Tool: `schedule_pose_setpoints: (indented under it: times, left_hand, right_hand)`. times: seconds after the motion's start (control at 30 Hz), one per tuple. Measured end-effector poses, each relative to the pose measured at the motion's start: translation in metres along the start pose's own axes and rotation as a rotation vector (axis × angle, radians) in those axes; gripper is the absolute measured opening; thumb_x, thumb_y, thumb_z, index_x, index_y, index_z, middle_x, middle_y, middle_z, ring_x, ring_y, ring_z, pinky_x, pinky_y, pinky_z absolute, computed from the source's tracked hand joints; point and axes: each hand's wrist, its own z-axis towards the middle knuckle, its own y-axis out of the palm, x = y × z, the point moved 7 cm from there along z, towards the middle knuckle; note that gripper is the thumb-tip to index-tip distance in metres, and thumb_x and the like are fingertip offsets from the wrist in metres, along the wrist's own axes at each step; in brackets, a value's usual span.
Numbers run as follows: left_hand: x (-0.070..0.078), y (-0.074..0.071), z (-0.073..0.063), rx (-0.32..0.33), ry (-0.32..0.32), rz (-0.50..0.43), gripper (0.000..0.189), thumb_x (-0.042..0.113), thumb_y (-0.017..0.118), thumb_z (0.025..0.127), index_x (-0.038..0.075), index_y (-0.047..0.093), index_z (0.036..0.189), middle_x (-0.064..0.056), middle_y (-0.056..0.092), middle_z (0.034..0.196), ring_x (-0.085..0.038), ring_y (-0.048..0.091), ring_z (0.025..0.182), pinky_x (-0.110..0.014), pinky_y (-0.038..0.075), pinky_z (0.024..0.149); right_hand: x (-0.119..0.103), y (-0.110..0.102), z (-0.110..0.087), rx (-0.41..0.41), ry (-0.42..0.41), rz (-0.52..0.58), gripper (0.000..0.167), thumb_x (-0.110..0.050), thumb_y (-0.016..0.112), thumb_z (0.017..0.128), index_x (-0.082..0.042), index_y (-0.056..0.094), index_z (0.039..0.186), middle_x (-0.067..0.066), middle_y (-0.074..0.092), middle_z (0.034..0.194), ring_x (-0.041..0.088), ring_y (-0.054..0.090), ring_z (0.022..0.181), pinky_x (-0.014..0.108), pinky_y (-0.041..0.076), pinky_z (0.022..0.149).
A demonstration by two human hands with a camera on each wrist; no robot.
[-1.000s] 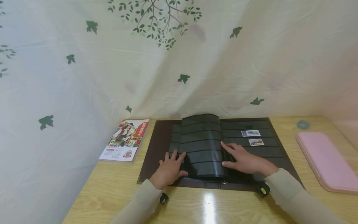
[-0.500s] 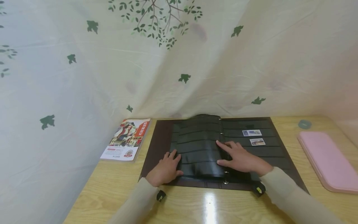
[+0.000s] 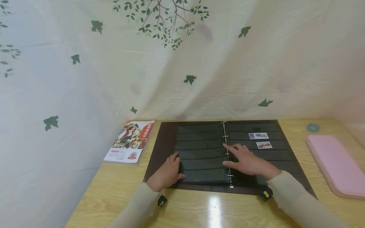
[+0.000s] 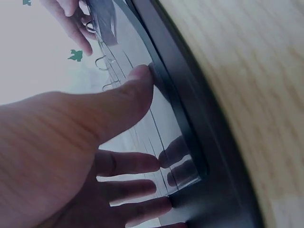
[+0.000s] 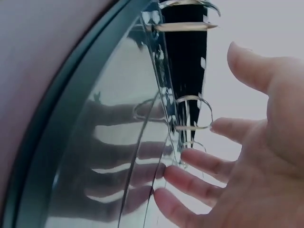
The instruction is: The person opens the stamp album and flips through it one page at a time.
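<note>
A dark brown ring binder [image 3: 161, 142] lies spread on the table, with black strip-pocket stamp pages on both sides. The left page [image 3: 199, 152] rests flat. On the right page, two stamps [image 3: 259, 136] sit in separate strips. My left hand [image 3: 166, 172] rests at the left page's lower left edge, and its fingers look extended in the left wrist view. Over the spine, my right hand [image 3: 246, 162] has its fingertips beside the metal rings [image 3: 226, 139]. Straight, spread fingers [image 5: 190, 185] show in the right wrist view; whether they touch the page there, I cannot tell.
Left of the binder lies a booklet [image 3: 129, 142] with a colourful cover. A pink case [image 3: 337, 164] stands to the right, with a small bluish round item [image 3: 313, 127] behind it. A patterned curtain [image 3: 182, 63] hangs along the table's back edge.
The bowed black page has flattened onto the left side, which uncovers the rings along the spine. My left hand has shifted slightly left; the right has moved left a little.
</note>
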Motion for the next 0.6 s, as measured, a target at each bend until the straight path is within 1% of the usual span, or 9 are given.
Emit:
schedule_pose_setpoints:
  times: [0.07, 0.13, 0.27, 0.33, 0.4, 0.47, 0.6]
  left_hand:
    - [-0.001, -0.001, -0.001, 0.024, -0.002, 0.0, 0.07, 0.038, 0.069, 0.086, -0.008, 0.043, 0.131, -0.03, 0.031, 0.141, -0.042, 0.034, 0.129, -0.047, 0.035, 0.1]
    - [-0.001, -0.001, -0.001, 0.041, 0.003, 0.01, 0.069, 0.039, 0.069, 0.085, -0.007, 0.045, 0.132, -0.029, 0.033, 0.14, -0.042, 0.035, 0.127, -0.047, 0.036, 0.099]
    - [-0.001, 0.0, -0.002, 0.038, 0.003, 0.048, 0.067, 0.04, 0.068, 0.085, -0.005, 0.049, 0.131, -0.027, 0.039, 0.137, -0.041, 0.037, 0.125, -0.049, 0.039, 0.096]
    - [-0.002, -0.001, -0.001, 0.031, -0.008, 0.062, 0.066, 0.042, 0.068, 0.085, -0.003, 0.05, 0.131, -0.025, 0.04, 0.137, -0.041, 0.039, 0.125, -0.051, 0.04, 0.094]
    - [-0.003, 0.0, -0.002, 0.02, -0.031, 0.064, 0.067, 0.044, 0.067, 0.085, 0.0, 0.049, 0.132, -0.023, 0.04, 0.138, -0.039, 0.038, 0.126, -0.055, 0.041, 0.091]
    - [-0.004, 0.0, -0.002, 0.01, -0.048, 0.06, 0.067, 0.045, 0.067, 0.085, 0.002, 0.049, 0.134, -0.022, 0.039, 0.139, -0.039, 0.037, 0.127, -0.058, 0.04, 0.089]
    - [-0.005, 0.0, -0.002, -0.001, -0.058, 0.04, 0.067, 0.045, 0.066, 0.086, 0.003, 0.048, 0.135, -0.021, 0.038, 0.141, -0.038, 0.035, 0.128, -0.059, 0.04, 0.088]
  right_hand:
    - [0.004, -0.002, -0.003, 0.002, 0.003, 0.032, 0.079, -0.056, 0.052, 0.091, -0.009, 0.027, 0.15, 0.028, 0.028, 0.142, 0.051, 0.023, 0.129, 0.068, 0.028, 0.091]
    - [0.007, -0.005, -0.007, 0.016, -0.005, 0.05, 0.076, -0.054, 0.052, 0.092, -0.005, 0.033, 0.147, 0.03, 0.03, 0.141, 0.052, 0.026, 0.128, 0.066, 0.032, 0.092]
    - [0.016, -0.011, -0.018, 0.083, -0.03, 0.026, 0.065, -0.049, 0.055, 0.092, -0.001, 0.048, 0.136, 0.025, 0.045, 0.13, 0.044, 0.041, 0.119, 0.059, 0.038, 0.089]
    - [0.021, -0.015, -0.024, 0.115, -0.031, 0.008, 0.06, -0.046, 0.058, 0.092, -0.001, 0.054, 0.132, 0.021, 0.05, 0.125, 0.041, 0.046, 0.114, 0.057, 0.04, 0.088]
    - [0.028, -0.02, -0.031, 0.142, -0.014, -0.011, 0.056, -0.043, 0.062, 0.09, -0.002, 0.057, 0.128, 0.021, 0.051, 0.124, 0.042, 0.047, 0.113, 0.058, 0.04, 0.087]
    - [0.035, -0.027, -0.039, 0.171, 0.01, -0.028, 0.054, -0.04, 0.066, 0.088, -0.002, 0.059, 0.126, 0.026, 0.05, 0.125, 0.047, 0.044, 0.115, 0.061, 0.037, 0.088]
    - [0.055, -0.039, -0.056, 0.231, 0.08, -0.084, 0.054, -0.037, 0.07, 0.085, 0.001, 0.06, 0.121, 0.033, 0.049, 0.123, 0.053, 0.042, 0.112, 0.063, 0.036, 0.085]
